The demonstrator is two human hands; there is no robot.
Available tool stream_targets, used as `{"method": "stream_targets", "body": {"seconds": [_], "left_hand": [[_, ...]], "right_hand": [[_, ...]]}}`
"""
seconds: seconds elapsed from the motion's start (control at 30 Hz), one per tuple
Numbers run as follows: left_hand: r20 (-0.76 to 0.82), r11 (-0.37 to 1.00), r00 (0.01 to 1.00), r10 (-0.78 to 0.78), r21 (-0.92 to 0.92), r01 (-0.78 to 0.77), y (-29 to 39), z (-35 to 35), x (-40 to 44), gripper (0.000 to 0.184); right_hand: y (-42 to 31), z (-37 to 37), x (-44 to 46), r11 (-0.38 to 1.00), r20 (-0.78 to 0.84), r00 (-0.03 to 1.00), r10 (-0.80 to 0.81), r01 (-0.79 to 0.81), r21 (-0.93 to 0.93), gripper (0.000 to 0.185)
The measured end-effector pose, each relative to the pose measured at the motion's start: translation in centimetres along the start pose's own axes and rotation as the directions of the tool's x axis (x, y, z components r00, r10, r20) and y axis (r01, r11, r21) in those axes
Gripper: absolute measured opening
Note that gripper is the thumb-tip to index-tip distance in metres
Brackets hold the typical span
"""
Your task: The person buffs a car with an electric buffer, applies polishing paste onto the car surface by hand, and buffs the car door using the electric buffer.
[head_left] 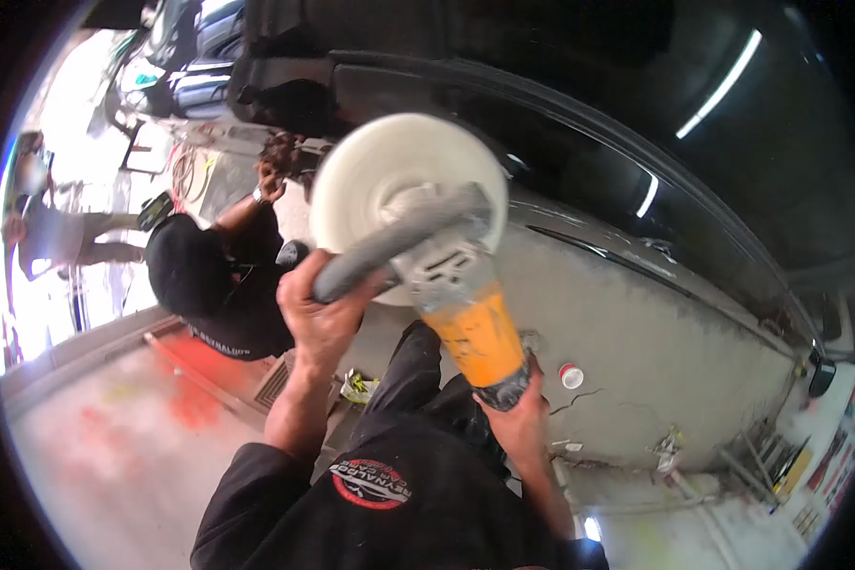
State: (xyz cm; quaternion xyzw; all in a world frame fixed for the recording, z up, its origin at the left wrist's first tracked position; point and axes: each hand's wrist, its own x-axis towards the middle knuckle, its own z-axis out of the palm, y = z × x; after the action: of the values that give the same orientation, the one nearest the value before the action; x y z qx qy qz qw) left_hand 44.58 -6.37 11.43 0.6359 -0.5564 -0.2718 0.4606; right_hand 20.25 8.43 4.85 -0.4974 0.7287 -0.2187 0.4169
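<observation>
A yellow power polisher [475,337] with a round white pad [351,190] is held in front of my body, below the side of a black car [589,123]. My left hand [323,309] is wrapped round the end of the polisher's dark curved handle [399,237]. At the rear end of the yellow body, my right hand [518,408] grips the tool; part of its fingers is hidden behind it. The pad's face looks blurred. Whether the pad touches the car cannot be made out.
A co-worker in a black cap [185,266] crouches at the left beside the car. Another person [66,228] stands farther left. A white and red cup [571,376] is on the floor at the right. Tools and boards [765,465] lie at the lower right.
</observation>
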Motion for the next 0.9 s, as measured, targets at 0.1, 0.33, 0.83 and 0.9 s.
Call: {"method": "stream_targets", "body": {"seconds": [0.1, 0.33, 0.83, 0.9], "left_hand": [[-0.053, 0.998, 0.997, -0.055, -0.021, 0.054, -0.5, -1.1, 0.2, 0.018], [0.008, 0.997, 1.0, 0.012, 0.076, -0.012, 0.9, 1.5, -1.2, 0.019], [0.295, 0.972, 0.954, 0.044, -0.235, 0.027, 4.5, 7.6, -2.3, 0.023], [0.333, 0.967, 0.943, 0.002, -0.242, 0.083, 4.6, 6.2, -1.1, 0.023]], "right_hand": [[0.1, 1.2, 1.1, 0.992, 0.023, 0.991, -0.128, 0.128, 0.008, 0.096], [1.9, -0.8, 0.2, 0.996, 0.009, 0.997, -0.08, 0.079, 0.039, 0.097], [1.5, -9.2, -4.4, 0.972, -0.102, 0.973, 0.207, -0.216, -0.09, 0.096], [-0.2, -8.7, -4.7, 0.965, -0.1, 0.969, 0.227, -0.237, -0.109, 0.097]]}}
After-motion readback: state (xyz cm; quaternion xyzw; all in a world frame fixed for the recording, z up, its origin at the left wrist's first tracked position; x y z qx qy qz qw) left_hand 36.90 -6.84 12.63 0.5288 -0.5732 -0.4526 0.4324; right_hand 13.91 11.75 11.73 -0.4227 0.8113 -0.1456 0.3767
